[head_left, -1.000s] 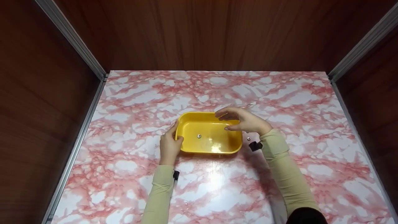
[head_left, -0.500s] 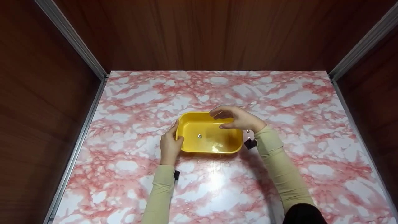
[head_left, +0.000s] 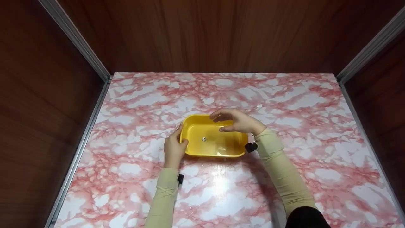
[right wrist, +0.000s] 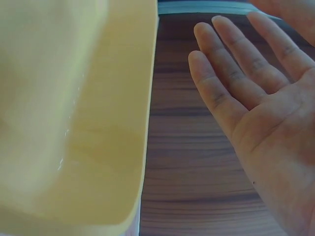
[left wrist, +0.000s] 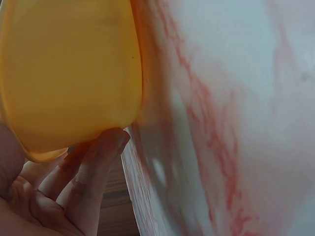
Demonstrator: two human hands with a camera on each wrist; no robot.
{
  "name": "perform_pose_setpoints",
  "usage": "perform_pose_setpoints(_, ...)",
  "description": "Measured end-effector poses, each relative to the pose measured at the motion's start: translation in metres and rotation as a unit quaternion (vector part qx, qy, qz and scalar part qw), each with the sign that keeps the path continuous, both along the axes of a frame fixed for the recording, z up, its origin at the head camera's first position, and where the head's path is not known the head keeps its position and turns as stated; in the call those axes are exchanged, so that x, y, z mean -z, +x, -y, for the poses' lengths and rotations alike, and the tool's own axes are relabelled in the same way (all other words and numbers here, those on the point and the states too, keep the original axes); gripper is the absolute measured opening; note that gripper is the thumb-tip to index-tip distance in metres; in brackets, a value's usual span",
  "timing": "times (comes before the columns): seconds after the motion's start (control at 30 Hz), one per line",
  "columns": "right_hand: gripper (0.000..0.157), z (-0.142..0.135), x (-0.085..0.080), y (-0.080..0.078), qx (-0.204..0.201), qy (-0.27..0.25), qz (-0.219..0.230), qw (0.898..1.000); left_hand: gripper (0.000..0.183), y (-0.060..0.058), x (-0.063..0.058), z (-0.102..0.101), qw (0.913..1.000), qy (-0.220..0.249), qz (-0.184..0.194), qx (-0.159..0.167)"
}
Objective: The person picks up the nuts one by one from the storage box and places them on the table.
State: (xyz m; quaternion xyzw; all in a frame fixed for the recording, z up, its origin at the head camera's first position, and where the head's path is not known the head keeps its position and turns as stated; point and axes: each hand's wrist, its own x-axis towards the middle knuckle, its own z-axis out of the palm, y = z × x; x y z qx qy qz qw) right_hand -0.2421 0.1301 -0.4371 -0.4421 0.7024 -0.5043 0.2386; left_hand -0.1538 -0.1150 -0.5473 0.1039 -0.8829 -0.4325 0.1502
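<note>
A yellow plastic tub [head_left: 207, 156] stands on the marbled table in the head view. Inside it lies one small shiny metal nut [head_left: 204, 139]. My left hand [head_left: 174, 147] grips the tub's left end, thumb over the rim and fingers along the outer wall. In the left wrist view, fingertips [left wrist: 115, 140] press under the tub's wall [left wrist: 74, 78]. Over the right part of the tub hovers my right hand [head_left: 239, 122], fingers loosely bent and apart from the thumb. The right wrist view shows its palm [right wrist: 280, 132] bare, beside the tub's rim [right wrist: 147, 108].
Just right of the tub, small metal pieces [head_left: 252, 135] lie on the table [head_left: 316, 126], partly hidden by my right wrist. Dark wooden panels [head_left: 202, 34] enclose the table at the back and sides. Black wrist cameras [head_left: 251, 147] sit at both cuffs.
My right hand has shifted slightly left over the tub, its fingers still spread from the thumb. The left hand keeps its grip, and the nut stays in place inside the tub.
</note>
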Motion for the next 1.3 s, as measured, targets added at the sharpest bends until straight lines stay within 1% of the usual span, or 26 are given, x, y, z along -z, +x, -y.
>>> perform_pose_setpoints(0.23, 0.043, 0.006, 0.003, -0.001, 0.003, 0.002, -0.017, 1.0, 0.064, 0.0, 0.002, 0.001, 1.0, 0.0, -0.006, 0.0)
perform_pose_setpoints(0.43, 0.04, 0.011, 0.009, -0.004, 0.001, 0.009, -0.021, 1.0, 0.064, 0.0, 0.003, 0.001, 0.9999, 0.007, -0.006, 0.005)
perform_pose_setpoints(0.63, 0.04, 0.016, 0.017, -0.006, 0.001, -0.006, -0.028, 1.0, 0.064, 0.0, 0.001, 0.0, 1.0, -0.003, 0.0, 0.002)
perform_pose_setpoints(0.9, 0.039, 0.02, 0.022, -0.008, 0.004, 0.0, -0.012, 1.0, 0.063, 0.0, -0.001, 0.0, 1.0, -0.005, 0.001, 0.001)
perform_pose_setpoints(1.1, 0.039, 0.024, 0.026, -0.011, 0.004, 0.005, -0.016, 1.0, 0.063, 0.0, 0.0, 0.0, 1.0, -0.007, -0.002, -0.001)
perform_pose_setpoints(1.2, 0.039, 0.026, 0.03, -0.013, -0.002, 0.001, -0.023, 1.0, 0.063, 0.0, 0.0, 0.0, 1.0, -0.007, -0.002, 0.0)
perform_pose_setpoints(1.3, 0.038, 0.028, 0.04, -0.019, -0.009, 0.0, -0.029, 1.0, 0.063, 0.0, -0.001, -0.001, 1.0, -0.008, 0.0, -0.001)
